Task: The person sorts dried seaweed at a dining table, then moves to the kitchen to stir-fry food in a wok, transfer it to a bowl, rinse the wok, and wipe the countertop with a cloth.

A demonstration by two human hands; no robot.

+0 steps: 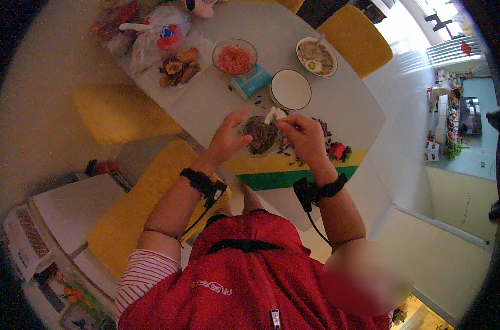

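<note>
A clear bowl (261,138) with dark contents stands on the table in front of me. At its left side is my left hand (227,138), thumb and fingers spread near the rim; whether it grips the bowl is unclear. My right hand (302,134) pinches a crumpled white piece (275,114), perhaps tissue, over the bowl's right edge. Small dark pieces (297,159), like seeds or shells, are scattered under and around the right hand. Just beyond the hands sits a white bowl (291,89) with a dark rim. Black straps circle both wrists.
Farther back are a blue packet (253,81), a glass bowl of shredded orange food (234,57), browned food pieces (179,68), plastic bags (161,35) and a bowl of soup (317,57). A red wrapper (338,152) lies right. Yellow chairs (144,206) flank the table.
</note>
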